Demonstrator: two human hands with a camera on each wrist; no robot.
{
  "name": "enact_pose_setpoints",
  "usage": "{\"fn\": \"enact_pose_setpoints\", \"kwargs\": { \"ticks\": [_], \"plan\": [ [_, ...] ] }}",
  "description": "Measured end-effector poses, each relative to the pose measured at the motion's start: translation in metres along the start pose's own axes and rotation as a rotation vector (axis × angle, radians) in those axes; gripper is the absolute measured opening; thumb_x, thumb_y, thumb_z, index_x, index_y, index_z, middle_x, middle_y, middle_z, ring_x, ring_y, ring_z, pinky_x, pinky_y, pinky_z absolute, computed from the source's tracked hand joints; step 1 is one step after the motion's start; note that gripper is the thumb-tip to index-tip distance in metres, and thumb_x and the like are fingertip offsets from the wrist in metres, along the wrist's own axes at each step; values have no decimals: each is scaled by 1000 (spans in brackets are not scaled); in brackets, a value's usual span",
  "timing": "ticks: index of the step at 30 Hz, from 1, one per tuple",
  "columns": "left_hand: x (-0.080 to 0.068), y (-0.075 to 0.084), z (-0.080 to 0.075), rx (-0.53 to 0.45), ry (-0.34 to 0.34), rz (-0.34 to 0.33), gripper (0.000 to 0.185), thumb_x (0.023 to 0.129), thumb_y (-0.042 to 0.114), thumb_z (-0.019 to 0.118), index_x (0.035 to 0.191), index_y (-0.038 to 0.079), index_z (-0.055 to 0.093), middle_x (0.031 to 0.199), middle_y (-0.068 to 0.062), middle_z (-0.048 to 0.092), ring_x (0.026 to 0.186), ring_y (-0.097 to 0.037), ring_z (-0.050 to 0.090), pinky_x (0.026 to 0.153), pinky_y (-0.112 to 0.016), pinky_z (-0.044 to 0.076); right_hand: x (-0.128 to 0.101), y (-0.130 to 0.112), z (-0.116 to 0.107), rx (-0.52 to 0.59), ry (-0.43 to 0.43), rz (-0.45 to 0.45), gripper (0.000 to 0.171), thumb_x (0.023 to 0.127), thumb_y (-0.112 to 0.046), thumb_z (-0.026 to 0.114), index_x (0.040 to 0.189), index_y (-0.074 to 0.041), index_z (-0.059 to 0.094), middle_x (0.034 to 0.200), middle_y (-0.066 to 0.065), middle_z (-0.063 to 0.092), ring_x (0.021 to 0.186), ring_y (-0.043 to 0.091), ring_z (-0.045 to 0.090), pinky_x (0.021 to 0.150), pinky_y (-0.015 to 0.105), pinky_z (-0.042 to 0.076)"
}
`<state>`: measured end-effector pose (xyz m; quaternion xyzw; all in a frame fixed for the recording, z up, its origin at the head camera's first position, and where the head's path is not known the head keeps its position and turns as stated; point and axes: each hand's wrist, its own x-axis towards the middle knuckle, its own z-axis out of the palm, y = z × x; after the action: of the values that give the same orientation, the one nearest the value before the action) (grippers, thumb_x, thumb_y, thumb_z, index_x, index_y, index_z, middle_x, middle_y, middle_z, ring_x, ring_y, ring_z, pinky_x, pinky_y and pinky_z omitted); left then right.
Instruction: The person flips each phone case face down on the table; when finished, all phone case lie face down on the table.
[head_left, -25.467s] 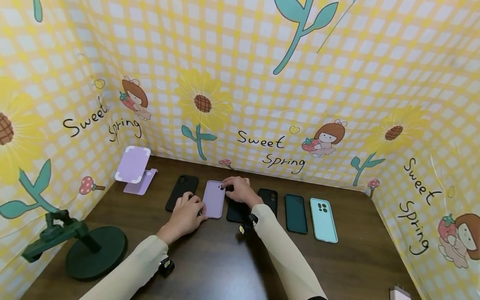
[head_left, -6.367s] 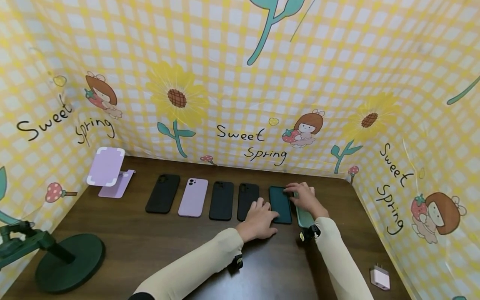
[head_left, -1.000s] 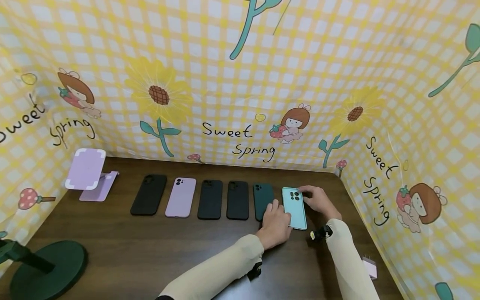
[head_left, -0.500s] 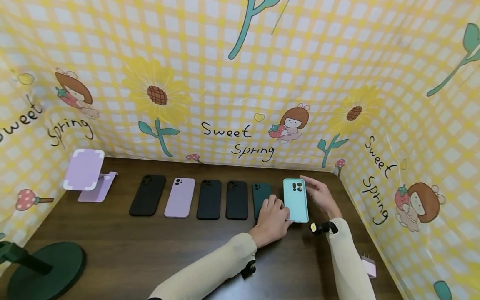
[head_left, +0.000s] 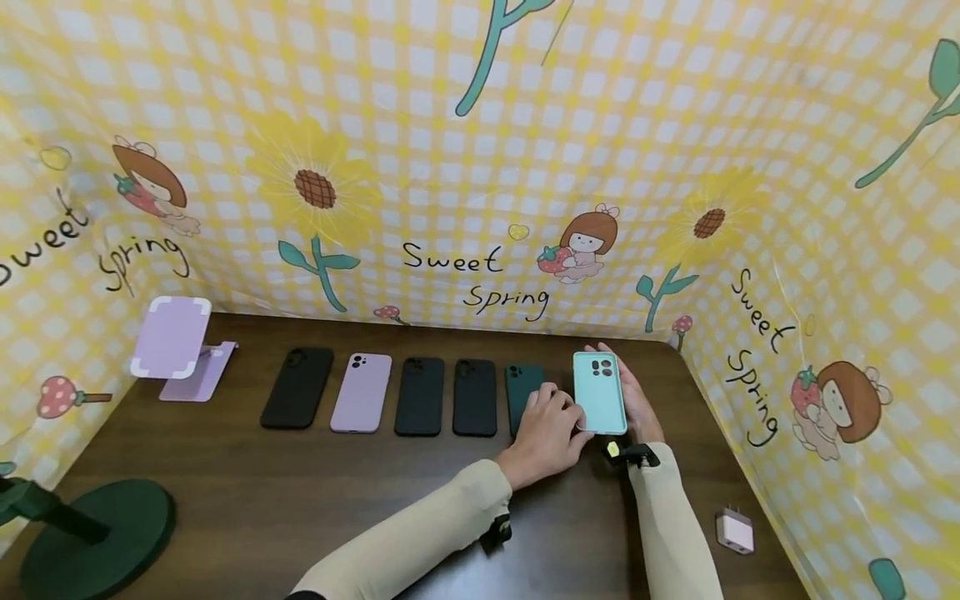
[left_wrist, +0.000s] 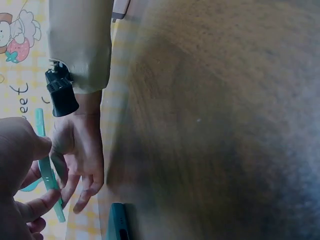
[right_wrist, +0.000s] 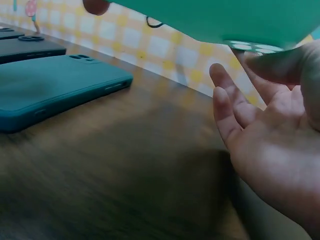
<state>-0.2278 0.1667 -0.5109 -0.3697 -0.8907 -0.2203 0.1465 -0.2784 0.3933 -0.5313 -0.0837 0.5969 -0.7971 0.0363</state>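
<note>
A mint phone case [head_left: 600, 396] is held up off the table, its camera holes at the top; the right wrist view shows its green underside [right_wrist: 225, 20]. My left hand [head_left: 546, 433] pinches its lower left edge between thumb and fingers, seen edge-on in the left wrist view. Palm up, my right hand [head_left: 636, 400] lies behind and to the right of the case. Its thumb [right_wrist: 280, 67] is close under the camera holes, and its other fingers are loosely extended. A dark teal phone case [head_left: 522, 387] lies just left, partly hidden by my left hand.
Leftward in the row lie two black cases [head_left: 475, 398] [head_left: 420, 398], a lilac case [head_left: 361, 393] and another black case [head_left: 297, 389]. A lilac stand [head_left: 172, 337] and a dark green stand [head_left: 97, 537] are at left, a charger plug [head_left: 735, 531] at right.
The mint case has risen off the table and shifted right in my left hand. My right hand has turned palm up beneath it. Earlier, both hands were at cases farther left.
</note>
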Motion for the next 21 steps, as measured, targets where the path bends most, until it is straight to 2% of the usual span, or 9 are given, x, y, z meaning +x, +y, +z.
{"fn": "enact_pose_setpoints", "kwargs": {
  "ticks": [6,10,12,14,16,18,21],
  "plan": [
    [-4,-3,-1,-51,-31,-9,21,100,43,64,92,26,71,111,2,71,117,-22,50,98,-39,42,-3,-4,13,19,43,59,55,114,-22,29,164,-5,14,139,-15,62,120,3,63,88,19,53],
    [-2,-3,-1,-85,-46,2,21,100,45,65,90,27,71,100,7,73,114,-19,53,96,-37,43,-5,-9,14,10,56,78,49,114,-20,31,161,-10,27,135,-15,64,120,4,63,89,20,52],
    [-2,-2,-2,-93,-66,-3,21,100,46,65,94,27,72,97,9,74,113,-19,54,95,-36,43,-6,-10,13,4,49,91,45,114,-19,31,159,-15,32,136,-14,63,120,4,64,90,20,52],
    [-2,-1,-2,-98,-90,-18,24,99,48,65,106,26,71,99,8,75,113,-19,56,95,-36,44,-7,-11,12,-13,37,103,43,114,-20,31,157,-19,35,137,-14,61,120,5,64,92,21,52],
    [-2,0,-3,-108,-116,-35,37,99,50,65,123,23,67,105,5,76,113,-20,59,95,-36,46,-7,-11,11,-35,24,115,44,114,-21,30,158,-18,34,138,-14,60,120,4,65,93,22,53],
    [-2,1,-4,-114,-136,-45,54,98,51,65,141,20,56,109,1,76,111,-21,62,95,-37,48,-5,-10,8,-60,-4,127,48,114,-19,30,161,-9,27,137,-12,61,118,7,66,93,24,54],
    [-2,3,-4,-126,-146,-40,78,96,51,68,158,17,36,97,1,75,103,-20,67,91,-37,51,-1,-7,2,-78,-40,143,52,114,-16,31,162,-3,20,136,-12,62,116,8,66,91,26,56]
  ]
}}
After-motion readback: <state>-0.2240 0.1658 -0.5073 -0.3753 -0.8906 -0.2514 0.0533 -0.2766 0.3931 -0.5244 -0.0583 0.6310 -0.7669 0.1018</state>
